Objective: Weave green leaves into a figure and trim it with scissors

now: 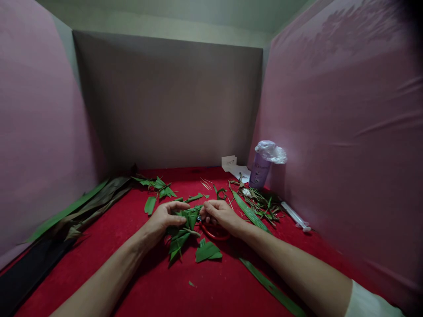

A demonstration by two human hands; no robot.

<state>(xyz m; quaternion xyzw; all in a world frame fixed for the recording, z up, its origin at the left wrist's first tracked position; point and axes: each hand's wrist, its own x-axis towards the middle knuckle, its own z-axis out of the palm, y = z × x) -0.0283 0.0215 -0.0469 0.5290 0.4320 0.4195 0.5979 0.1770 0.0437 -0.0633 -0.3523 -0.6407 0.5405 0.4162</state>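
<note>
Near the middle of the red cloth, my left hand curls its thumb and fingers around a bundle of cut green leaves, some folded into points. My right hand is closed in a pinch at the bundle's right edge; what its fingertips hold is too small and hidden to name. Beneath that hand lie red-handled scissors, mostly covered by the fingers and wrist. A loose leaf piece rests just in front of the bundle.
A purple cup topped with clear plastic stands at the back right, before white cards. Twigs and leaf scraps lie beside a syringe. Long leaves line the left. Pink side walls and a grey back panel enclose the red cloth.
</note>
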